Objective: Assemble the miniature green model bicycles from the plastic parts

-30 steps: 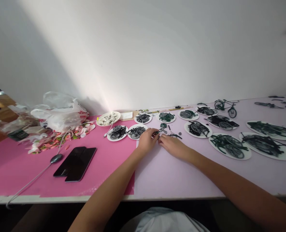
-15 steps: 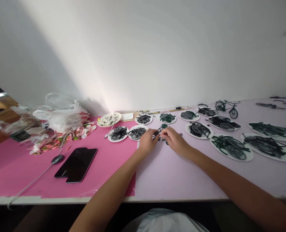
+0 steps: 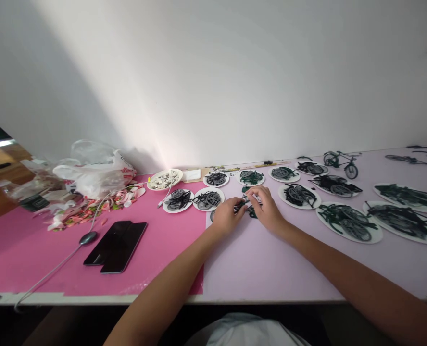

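Note:
My left hand [image 3: 226,218] is closed around a small dark model bicycle part [image 3: 239,205] just above the lilac table top. My right hand [image 3: 267,210] pinches at the far end of that part, thumb and forefinger together. The fingers cover most of it, so its exact shape is hidden. Under and between the hands lie dark green pieces [image 3: 252,213]. A small wheel [image 3: 212,216] peeks out left of my left hand. Close by on the left is a white plate of black bicycle parts with wheels [image 3: 208,199].
Several white plates [image 3: 346,222] of black and green bicycle parts spread rightward. A model bicycle [image 3: 341,162] stands behind them. To the left are two dark phones [image 3: 118,246], a cable with a grey puck [image 3: 88,238], pink petals [image 3: 91,211], a plastic bag [image 3: 94,170] and a plate of pale pieces [image 3: 165,179].
Both hands have shifted slightly right and toward me, still around the dark part. The wheel beside my left hand now shows. The view has moved a little.

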A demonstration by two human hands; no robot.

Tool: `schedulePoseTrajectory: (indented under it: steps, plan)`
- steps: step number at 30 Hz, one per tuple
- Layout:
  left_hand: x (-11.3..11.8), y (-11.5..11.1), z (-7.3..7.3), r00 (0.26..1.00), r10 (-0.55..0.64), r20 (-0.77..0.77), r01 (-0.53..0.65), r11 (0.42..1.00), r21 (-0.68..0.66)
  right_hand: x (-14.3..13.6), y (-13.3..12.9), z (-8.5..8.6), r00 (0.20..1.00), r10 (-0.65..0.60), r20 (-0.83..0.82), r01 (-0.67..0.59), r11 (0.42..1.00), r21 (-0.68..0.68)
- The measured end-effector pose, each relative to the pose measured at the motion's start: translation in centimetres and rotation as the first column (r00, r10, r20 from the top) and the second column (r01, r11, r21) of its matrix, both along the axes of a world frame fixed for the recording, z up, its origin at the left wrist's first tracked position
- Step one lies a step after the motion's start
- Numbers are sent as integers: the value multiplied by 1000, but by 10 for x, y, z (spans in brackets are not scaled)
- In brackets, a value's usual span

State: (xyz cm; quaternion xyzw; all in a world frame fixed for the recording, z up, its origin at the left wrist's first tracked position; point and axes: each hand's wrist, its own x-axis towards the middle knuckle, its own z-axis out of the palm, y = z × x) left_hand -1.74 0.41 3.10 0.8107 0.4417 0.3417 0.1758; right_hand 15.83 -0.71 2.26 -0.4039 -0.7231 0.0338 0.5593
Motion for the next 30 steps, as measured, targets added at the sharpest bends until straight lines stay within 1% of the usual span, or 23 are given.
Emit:
schedulePoseTrajectory:
  steps: [3, 5, 12, 15, 18, 21, 26, 28, 30]
  plan:
    - [5, -3, -3, 999, 11, 53, -10, 1000, -13, -3, -1, -5, 996, -26, -80, 20, 997, -72]
    - [7, -5, -4, 996, 32, 85, -30, 999, -19, -4, -1, -5, 994, -30, -101, 19, 994, -111]
    - [6, -6, -3, 994, 62, 88, -63, 998, 10, -2, -5, 1, 997, 9, -74, -18, 992, -125]
    - [5, -5, -4, 992, 86, 96, -91, 995, 49, -3, -5, 1, 997, 11, -82, -24, 988, -151]
    - [5, -5, -5, 991, 88, 101, -96, 993, 70, -3, -5, 0, 996, 7, -89, -22, 985, -171]
    - [6, -6, -5, 988, 87, 131, -94, 995, 46, -3, -5, 0, 996, 4, -93, -21, 983, -182]
    - [6, -9, -2, 967, 138, 213, -137, 990, -22, -1, -3, -1, 997, -4, -83, -12, 981, -195]
    - [6, -10, 0, 964, 146, 223, -150, 989, 4, -1, -2, -1, 997, -8, -78, -8, 980, -201]
    - [5, -9, 1, 964, 147, 220, -165, 984, 66, -1, -2, -1, 997, -22, -78, 6, 979, -205]
